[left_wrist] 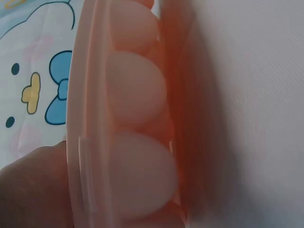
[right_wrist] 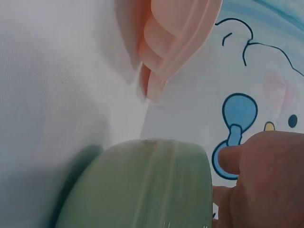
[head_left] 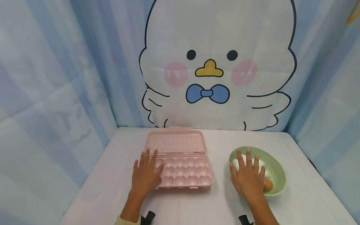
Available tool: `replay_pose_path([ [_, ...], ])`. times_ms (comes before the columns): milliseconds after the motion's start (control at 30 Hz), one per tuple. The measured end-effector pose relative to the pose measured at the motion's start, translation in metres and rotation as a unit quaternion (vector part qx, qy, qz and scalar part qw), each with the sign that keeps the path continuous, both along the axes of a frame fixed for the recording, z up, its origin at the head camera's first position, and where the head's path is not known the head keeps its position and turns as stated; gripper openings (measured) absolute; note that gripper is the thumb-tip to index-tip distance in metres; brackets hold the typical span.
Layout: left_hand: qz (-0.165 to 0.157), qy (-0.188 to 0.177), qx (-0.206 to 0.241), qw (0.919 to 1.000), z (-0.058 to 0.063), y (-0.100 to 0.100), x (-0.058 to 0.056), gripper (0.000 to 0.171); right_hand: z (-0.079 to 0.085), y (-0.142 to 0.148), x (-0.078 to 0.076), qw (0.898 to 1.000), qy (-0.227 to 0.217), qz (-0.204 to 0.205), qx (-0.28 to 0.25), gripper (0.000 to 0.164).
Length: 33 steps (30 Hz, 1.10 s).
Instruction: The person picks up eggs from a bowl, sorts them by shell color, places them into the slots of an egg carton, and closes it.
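Observation:
A pink plastic egg tray [head_left: 192, 171] lies with its hinged lid [head_left: 175, 141] folded back; the cups I can see hold nothing. My left hand [head_left: 145, 176] spreads its straight fingers over the tray's left end. In the left wrist view the rounded cup undersides [left_wrist: 140, 175] fill the middle, beside part of the hand [left_wrist: 35, 185]. On the right a light green bowl [head_left: 277, 168] holds several white eggs [head_left: 261, 163] and a brown egg [head_left: 268, 184]. Above it my right hand [head_left: 248, 179] has its fingers spread, partly hiding the eggs. Contact with the eggs is unclear.
Both things stand on a white-covered table [head_left: 194, 207], with a gap between tray and bowl. A blue-striped curtain [head_left: 126, 78] with a cartoon bird surrounds the back and sides. Dark wrist mounts [head_left: 148, 217] show at the front.

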State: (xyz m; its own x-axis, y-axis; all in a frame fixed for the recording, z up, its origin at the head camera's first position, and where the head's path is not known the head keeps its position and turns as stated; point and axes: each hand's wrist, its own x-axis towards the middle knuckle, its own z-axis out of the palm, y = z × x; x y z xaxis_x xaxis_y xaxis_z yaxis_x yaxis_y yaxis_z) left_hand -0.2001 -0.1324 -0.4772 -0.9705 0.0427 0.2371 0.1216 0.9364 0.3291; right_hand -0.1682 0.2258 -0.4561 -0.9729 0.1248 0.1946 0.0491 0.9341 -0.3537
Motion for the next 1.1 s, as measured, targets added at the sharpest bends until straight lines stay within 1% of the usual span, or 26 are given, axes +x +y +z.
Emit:
replay_pose_path([
  [133,0.006,-0.02,0.009,0.9997,-0.003,-0.011,0.007,0.073,0.0,0.007,0.0,0.998,-0.058,0.006,-0.002,0.062],
  [233,0.005,-0.029,0.027,0.9992,-0.004,-0.016,0.013,0.076,0.002,0.014,0.0,0.996,-0.084,0.007,0.003,0.06],
  [367,0.004,-0.031,0.05,0.9983,-0.002,-0.021,0.016,0.084,0.007,0.017,-0.004,0.996,-0.086,0.005,0.008,0.056],
  [500,0.002,-0.05,0.053,0.9974,0.0,-0.029,0.019,0.088,0.012,0.012,-0.01,0.995,-0.097,0.01,0.009,0.056],
  [600,0.013,-0.067,0.046,0.9966,-0.003,-0.039,0.022,0.088,0.015,0.006,-0.016,0.994,-0.106,0.017,0.011,0.056],
  [733,0.025,-0.086,0.06,0.9941,-0.008,-0.041,0.025,0.089,0.018,0.008,-0.016,0.994,-0.106,0.003,0.025,0.054],
  [800,0.028,-0.099,0.078,0.9916,-0.011,-0.042,0.027,0.092,0.018,0.012,-0.016,0.995,-0.098,-0.005,0.03,0.052],
  [867,0.028,-0.11,0.101,0.9883,-0.014,-0.044,0.031,0.095,0.016,0.016,-0.018,0.996,-0.082,-0.006,0.033,0.044],
  [967,0.032,-0.139,0.144,0.9793,-0.021,-0.048,0.037,0.101,0.012,0.022,-0.021,0.997,-0.063,-0.005,0.037,0.035],
  [1033,0.034,-0.154,0.166,0.9734,-0.026,-0.05,0.04,0.105,0.01,0.024,-0.024,0.998,-0.058,0.0,0.041,0.029],
  [1100,0.034,-0.166,0.182,0.9686,-0.03,-0.052,0.04,0.11,0.01,0.027,-0.027,0.997,-0.065,0.004,0.044,0.033],
])
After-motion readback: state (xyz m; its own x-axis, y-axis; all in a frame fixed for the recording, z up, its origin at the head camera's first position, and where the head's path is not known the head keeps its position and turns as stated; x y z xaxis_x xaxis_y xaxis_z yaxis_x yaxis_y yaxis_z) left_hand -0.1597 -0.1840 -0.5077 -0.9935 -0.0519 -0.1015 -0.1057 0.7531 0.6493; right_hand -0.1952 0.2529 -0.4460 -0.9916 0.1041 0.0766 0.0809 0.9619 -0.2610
